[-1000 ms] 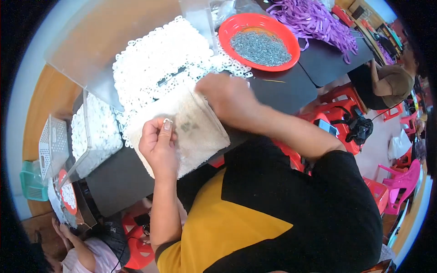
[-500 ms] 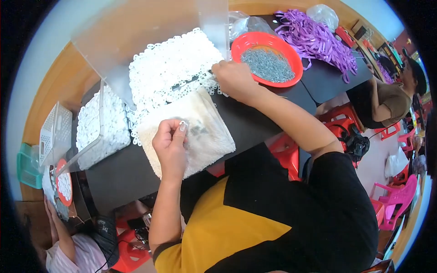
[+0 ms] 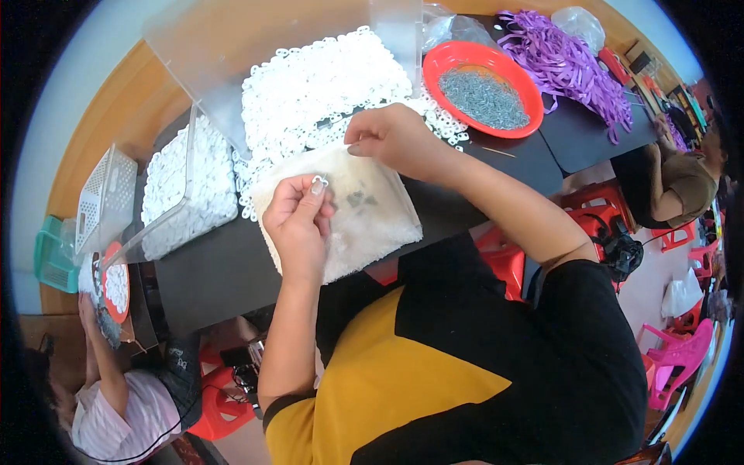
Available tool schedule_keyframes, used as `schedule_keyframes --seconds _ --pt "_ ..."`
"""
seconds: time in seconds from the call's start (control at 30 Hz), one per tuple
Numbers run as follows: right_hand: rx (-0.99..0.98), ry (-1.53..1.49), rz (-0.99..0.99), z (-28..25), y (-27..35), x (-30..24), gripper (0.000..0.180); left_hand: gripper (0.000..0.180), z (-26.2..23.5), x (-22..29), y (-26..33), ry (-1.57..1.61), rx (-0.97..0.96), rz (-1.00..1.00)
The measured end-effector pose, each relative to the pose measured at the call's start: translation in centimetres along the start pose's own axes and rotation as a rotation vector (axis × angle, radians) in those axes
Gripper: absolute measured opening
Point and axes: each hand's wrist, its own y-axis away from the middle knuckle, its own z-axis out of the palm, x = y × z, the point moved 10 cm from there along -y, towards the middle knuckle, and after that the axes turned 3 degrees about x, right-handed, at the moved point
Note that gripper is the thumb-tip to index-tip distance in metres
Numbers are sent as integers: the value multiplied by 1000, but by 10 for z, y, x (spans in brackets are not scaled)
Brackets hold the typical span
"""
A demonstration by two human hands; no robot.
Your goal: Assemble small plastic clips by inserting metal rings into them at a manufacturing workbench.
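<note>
Between thumb and fingertips, my left hand (image 3: 298, 217) pinches a small white plastic ring-shaped piece (image 3: 319, 180). It is over a folded cream cloth (image 3: 372, 240) that has grey smudges. My right hand (image 3: 387, 139) hovers by the cloth's far edge with its fingers pressed together; whatever they hold, if anything, is hidden. Just beyond it spreads a big heap of similar white pieces (image 3: 325, 85), partly inside a clear plastic bin (image 3: 225, 50) tipped toward me. To the right of the heap sits a red oval tray (image 3: 535, 101) with many small metal pins (image 3: 484, 99).
On the left stand a clear box (image 3: 188, 167) of white parts, a white perforated basket (image 3: 105, 194) and a green basket (image 3: 54, 256). Purple ribbons (image 3: 570, 58) lie at the far right. A thin stick (image 3: 492, 151) is near the tray. Co-workers sit at both sides.
My right hand has come back from the heap beside the tray toward the cloth and my left hand. The left hand keeps its pinch on the white piece. The whole view has shifted slightly.
</note>
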Motion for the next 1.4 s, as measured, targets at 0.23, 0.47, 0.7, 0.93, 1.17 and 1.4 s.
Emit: schedule_keyframes --seconds 0.23,0.47,0.7,0.93,1.17,1.4 --pt "111 338 -154 -26 5 -11 11 8 0 4 0 32 21 31" --pt "94 749 34 -59 -8 11 12 7 -3 2 1 -5 34 27" --pt "-11 863 -78 -31 -15 17 15 7 1 4 3 16 17 26" --pt "-6 872 -193 -23 -16 14 10 7 2 3 2 21 9 20" --pt "-1 955 -280 -16 -11 7 8 7 0 0 1 30 -20 6" --pt "34 912 -223 -20 -10 -5 9 7 1 2 1 3 -5 16"
